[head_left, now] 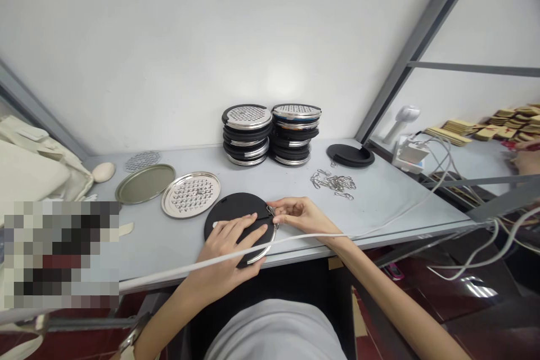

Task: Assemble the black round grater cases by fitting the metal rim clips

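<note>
A round black disc [236,208] with a strip of silver rim showing at its lower right lies near the table's front edge. Spread across it is my left hand [230,247], fingers apart, with the thumb at the front rim. My right hand [301,216] pinches a small metal clip [271,211] at the disc's right edge. Left of the disc rests a round metal grater plate [191,195], and beyond that a plain olive-grey round plate [145,184]. A loose pile of metal clips [337,181] lies to the right, in front of another black round holder [351,155].
Two stacks of black-rimmed graters, a left one [247,135] and a right one [296,135], stand by the wall. A white cable [312,235] crosses over my forearms. A perforated disc [142,161] lies at the back left. Another person's hand [528,162] shows at far right.
</note>
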Available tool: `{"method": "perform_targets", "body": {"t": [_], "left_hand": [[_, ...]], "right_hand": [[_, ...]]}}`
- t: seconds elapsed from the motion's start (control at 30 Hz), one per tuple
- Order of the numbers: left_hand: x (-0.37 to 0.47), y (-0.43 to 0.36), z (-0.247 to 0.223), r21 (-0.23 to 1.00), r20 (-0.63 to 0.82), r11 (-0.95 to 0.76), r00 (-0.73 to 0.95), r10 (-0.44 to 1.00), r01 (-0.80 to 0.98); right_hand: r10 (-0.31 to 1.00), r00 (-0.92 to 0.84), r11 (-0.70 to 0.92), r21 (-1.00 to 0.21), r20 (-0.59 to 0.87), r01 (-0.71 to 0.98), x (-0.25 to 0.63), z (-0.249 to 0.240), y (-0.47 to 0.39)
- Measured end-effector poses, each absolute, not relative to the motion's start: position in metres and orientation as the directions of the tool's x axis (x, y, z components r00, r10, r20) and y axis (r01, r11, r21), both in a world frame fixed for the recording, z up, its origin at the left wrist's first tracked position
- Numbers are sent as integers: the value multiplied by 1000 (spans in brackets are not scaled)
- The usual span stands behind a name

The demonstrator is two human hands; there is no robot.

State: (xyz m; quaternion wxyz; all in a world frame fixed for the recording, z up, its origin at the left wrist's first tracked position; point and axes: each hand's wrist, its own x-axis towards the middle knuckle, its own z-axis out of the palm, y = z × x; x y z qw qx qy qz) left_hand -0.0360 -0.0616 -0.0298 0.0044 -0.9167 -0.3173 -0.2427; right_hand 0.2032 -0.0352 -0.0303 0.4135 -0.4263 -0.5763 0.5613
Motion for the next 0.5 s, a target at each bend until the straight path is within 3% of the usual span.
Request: {"method": "perform_targets", "body": {"t": [0.3, 0.5], "left_hand": [[-36, -63, -30, 144, 450, -796, 677, 582, 588], [-36, -63, -28, 145, 456, -797, 675, 580, 587]], "right_hand": [[951, -309, 53, -993, 17, 107, 204, -25, -38], [946, -322, 53, -996, 27, 71, 204, -27, -37]]}}
